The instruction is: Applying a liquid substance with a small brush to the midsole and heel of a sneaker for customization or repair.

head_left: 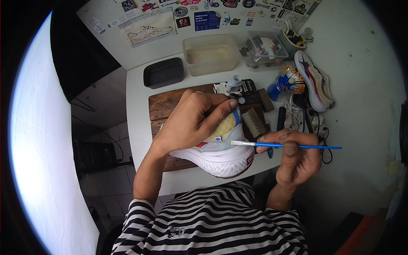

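My left hand [187, 119] is closed over the upper of a sneaker [216, 165], with the thumb along its yellow collar lining. The sneaker has a thick white sole and grey-blue suede at the heel, which is turned to the right. Between the fingertips of my right hand [299, 159] is a slim blue paintbrush [265, 145]. Its flat pale bristles lie over the grey heel panel; whether they touch it I cannot tell. Under the sneaker is a dark wooden board [163, 103]. A small open bottle [234, 84] and a round cap [241, 100] are beyond my left hand.
Right of the board lie a scrub brush [253, 123] and a cup of many paintbrushes [290, 80]. A pair of white sneakers [312, 83] stands farther right, near cables. At the back are a black tray [163, 73], a clear tub [211, 55] and a plastic box [264, 50].
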Demonstrator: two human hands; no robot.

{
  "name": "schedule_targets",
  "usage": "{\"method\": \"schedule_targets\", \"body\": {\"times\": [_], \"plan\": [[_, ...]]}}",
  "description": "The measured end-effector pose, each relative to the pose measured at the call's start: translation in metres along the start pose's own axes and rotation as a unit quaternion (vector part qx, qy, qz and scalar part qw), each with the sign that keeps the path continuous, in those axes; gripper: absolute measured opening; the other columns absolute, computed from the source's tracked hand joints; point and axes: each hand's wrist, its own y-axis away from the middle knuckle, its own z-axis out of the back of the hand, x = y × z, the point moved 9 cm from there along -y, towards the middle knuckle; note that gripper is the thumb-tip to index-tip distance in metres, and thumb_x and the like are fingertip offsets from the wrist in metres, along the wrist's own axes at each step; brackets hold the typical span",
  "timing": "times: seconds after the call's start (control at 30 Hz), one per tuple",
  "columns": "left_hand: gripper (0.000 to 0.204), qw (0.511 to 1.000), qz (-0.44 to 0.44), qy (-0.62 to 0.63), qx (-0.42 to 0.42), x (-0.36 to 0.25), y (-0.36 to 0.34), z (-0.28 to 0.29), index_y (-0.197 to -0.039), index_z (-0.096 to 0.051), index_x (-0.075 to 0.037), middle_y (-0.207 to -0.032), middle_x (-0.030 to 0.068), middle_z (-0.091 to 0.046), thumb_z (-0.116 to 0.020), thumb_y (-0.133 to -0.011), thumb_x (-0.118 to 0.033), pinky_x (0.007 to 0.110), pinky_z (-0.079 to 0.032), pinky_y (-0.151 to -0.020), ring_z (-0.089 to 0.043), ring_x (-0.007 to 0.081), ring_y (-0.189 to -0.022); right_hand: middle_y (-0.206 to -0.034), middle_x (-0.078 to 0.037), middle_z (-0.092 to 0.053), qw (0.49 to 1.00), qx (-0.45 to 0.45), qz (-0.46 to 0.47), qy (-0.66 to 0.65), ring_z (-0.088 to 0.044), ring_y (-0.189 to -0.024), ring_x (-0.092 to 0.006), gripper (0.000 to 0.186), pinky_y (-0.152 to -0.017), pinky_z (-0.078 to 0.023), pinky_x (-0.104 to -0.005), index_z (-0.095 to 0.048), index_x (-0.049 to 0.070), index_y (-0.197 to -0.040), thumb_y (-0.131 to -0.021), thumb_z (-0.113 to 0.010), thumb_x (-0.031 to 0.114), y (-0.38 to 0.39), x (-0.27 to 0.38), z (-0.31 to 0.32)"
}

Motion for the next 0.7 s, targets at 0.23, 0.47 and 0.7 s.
{"method": "schedule_targets", "body": {"times": [0.23, 0.47, 0.7], "plan": [[0.033, 1.0, 0.015, -0.014, 0.017, -0.001, -0.002, 0.001, -0.087, -0.069, 0.008, -0.059, 0.0201, -0.057, -0.059, -0.1, -0.02, 0.038, -0.042, -0.051, -0.054, 0.0249, -0.048, -0.079, -0.024, -0.067, 0.999, -0.023, 0.007, 0.03, -0.069, -0.067, -0.0227, 0.012, -0.063, -0.06, -0.0346, -0.05, -0.008, -0.102, -0.101, -0.054, 0.003, 0.001, 0.0, 0.018], [0.04, 1.0, -0.01, -0.003, -0.008, 0.002, 0.0, -0.001, -0.075, -0.064, 0.005, -0.055, 0.0066, -0.051, -0.059, -0.102, -0.023, 0.032, -0.034, -0.047, -0.04, 0.0113, -0.05, -0.081, -0.021, -0.067, 0.999, 0.022, 0.02, 0.045, -0.067, -0.066, -0.0206, 0.013, -0.062, -0.059, -0.0322, -0.052, -0.008, -0.1, -0.1, -0.056, 0.005, -0.003, 0.006, 0.006], [0.039, 1.0, -0.022, -0.016, 0.007, -0.002, -0.003, -0.005, -0.075, -0.064, 0.005, -0.056, 0.0084, -0.051, -0.059, -0.102, -0.022, 0.034, -0.036, -0.048, -0.041, 0.0134, -0.049, -0.078, -0.024, -0.067, 0.995, 0.071, 0.026, 0.061, -0.063, -0.061, -0.0196, 0.02, -0.059, -0.055, -0.0311, -0.05, -0.006, -0.1, -0.103, -0.056, 0.013, -0.008, 0.01, -0.011]]}}
